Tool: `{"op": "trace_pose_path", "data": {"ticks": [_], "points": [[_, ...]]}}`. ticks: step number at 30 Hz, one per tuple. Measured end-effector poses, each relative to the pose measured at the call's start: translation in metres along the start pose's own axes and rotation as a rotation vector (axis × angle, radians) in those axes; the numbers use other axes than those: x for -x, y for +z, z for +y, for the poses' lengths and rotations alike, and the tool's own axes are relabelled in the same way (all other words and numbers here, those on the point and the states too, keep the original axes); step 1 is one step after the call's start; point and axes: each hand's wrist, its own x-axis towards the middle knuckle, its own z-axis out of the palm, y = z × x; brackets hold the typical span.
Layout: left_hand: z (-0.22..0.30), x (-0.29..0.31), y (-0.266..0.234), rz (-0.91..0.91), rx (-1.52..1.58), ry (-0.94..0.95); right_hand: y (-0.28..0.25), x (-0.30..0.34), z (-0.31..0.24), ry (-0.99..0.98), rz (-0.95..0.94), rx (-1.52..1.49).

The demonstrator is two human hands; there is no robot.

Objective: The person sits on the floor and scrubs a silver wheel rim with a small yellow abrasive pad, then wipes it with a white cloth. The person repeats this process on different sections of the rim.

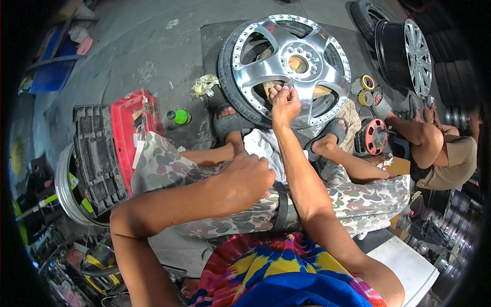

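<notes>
A polished alloy wheel rim (249,75) with several small bolts around its edge lies face up on the floor mat, a black tire (228,92) around or beneath it. My right hand (285,105) is over its lower spokes, fingers pinched at a small greyish piece too small to name. Close to my lap, my left hand (249,176) is curled into a fist, with its fingers turned under and hidden. A white cloth (266,148) hangs between my knees, just beyond the left hand. Brownish material shows through the rim's openings.
Left of me are a red crate (120,138), a black plastic case (94,153) and a green-capped bottle (178,117). A crumpled wrapper (205,85) lies beside the tire. Tape rolls (367,82) and a red reel (376,137) are on the right, near another person (434,143) and a second wheel (404,56).
</notes>
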Motion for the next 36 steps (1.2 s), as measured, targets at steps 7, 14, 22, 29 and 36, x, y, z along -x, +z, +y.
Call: {"op": "trace_pose_path", "data": {"ticks": [7,14,22,29,36], "points": [[0.003,-0.004,-0.002,-0.040,-0.048,-0.014,0.002,-0.005,0.000,-0.008,-0.089,0.134],[0.005,-0.006,-0.002,-0.053,-0.069,-0.018,-0.001,-0.006,-0.009,0.006,-0.178,0.264],[0.007,-0.006,-0.009,-0.061,-0.058,-0.016,-0.004,-0.004,-0.001,-0.061,-0.132,0.283],[0.005,0.000,-0.004,0.030,-0.048,0.023,0.007,0.003,-0.009,-0.153,-0.227,0.513],[0.004,0.000,-0.001,0.048,-0.045,0.032,0.006,0.004,0.003,-0.658,-0.312,0.828]]}}
